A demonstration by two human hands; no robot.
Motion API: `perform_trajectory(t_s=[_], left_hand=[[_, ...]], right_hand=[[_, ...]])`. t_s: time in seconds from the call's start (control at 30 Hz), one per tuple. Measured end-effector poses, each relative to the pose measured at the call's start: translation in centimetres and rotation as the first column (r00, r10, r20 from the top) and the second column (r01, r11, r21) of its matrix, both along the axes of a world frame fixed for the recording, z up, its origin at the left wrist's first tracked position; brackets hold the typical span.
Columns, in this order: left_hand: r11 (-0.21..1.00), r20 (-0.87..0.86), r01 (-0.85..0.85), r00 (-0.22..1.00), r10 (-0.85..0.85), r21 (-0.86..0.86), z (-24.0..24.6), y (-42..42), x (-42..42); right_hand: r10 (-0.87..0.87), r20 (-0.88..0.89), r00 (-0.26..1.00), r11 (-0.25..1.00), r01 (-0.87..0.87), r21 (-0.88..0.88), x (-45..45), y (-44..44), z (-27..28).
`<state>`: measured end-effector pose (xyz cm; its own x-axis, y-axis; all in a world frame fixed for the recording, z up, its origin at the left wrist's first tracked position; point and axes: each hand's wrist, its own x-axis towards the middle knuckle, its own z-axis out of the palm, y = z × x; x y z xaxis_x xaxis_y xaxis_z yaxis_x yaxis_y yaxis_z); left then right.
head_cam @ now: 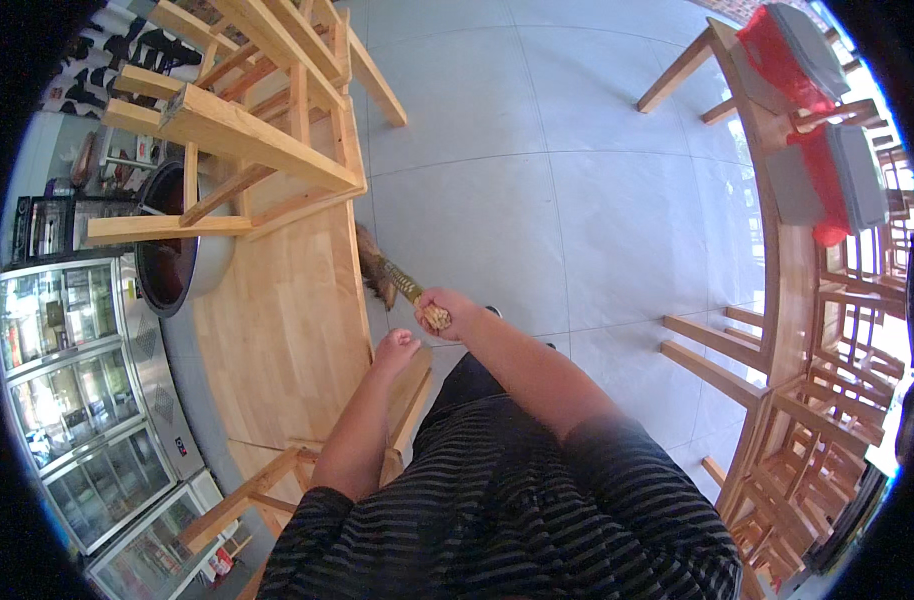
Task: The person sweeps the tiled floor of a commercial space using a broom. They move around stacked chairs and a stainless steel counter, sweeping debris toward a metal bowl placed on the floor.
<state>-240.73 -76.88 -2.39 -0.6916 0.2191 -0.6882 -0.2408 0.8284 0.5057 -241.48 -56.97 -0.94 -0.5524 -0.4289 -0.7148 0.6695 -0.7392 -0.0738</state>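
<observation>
My right hand (452, 310) is closed around the pale end of a short hand broom (401, 283), whose middle is bound in green. Its frayed brown bristles (374, 264) point down toward the floor beside the long edge of a light wooden table (284, 322), partly hidden by that edge. My left hand (395, 351) hovers by the same edge with its fingers curled in; nothing shows in it. Just below my hands is a wooden seat (410, 394), close to my legs.
Wooden chairs (262, 142) rest upturned on the left table, near a large pot (215, 262) of dark contents. Glass-door refrigerators (82, 390) line the left. On the right, another wooden table (783, 300) carries grey bins (798, 176) with red bags. Grey tiles (472, 202) lie between.
</observation>
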Motion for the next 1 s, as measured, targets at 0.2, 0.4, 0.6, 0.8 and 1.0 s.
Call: perform_trajectory(t_s=[0.2,0.4,0.6,0.8,1.0], left_hand=[[0.957,0.142,-0.2,0.975,0.172,0.211,1.7,-1.8,1.2],[0.99,0.106,-0.079,0.992,0.067,0.113,3.6,-0.7,1.0],[0.964,-0.101,-0.175,0.975,0.198,0.202,6.3,-0.2,-1.7],[0.941,-0.676,-0.168,0.733,-0.08,-0.294,9.2,1.9,-8.4],[0.748,-0.258,-0.079,0.958,-0.127,-0.659,9.3,7.2,-12.8]], right_hand=[[-0.355,0.184,0.916,0.89,0.392,-0.234,1.1,11.0,-1.3],[-0.565,0.274,0.779,0.82,0.566,0.082,8.3,27.6,4.6],[-0.644,0.173,0.745,0.683,0.457,0.57,10.3,36.4,3.8],[-0.325,0.07,0.943,0.585,0.143,0.799,11.9,33.2,10.3],[-0.086,0.146,0.986,0.831,-0.009,0.556,6.0,28.7,18.9]])
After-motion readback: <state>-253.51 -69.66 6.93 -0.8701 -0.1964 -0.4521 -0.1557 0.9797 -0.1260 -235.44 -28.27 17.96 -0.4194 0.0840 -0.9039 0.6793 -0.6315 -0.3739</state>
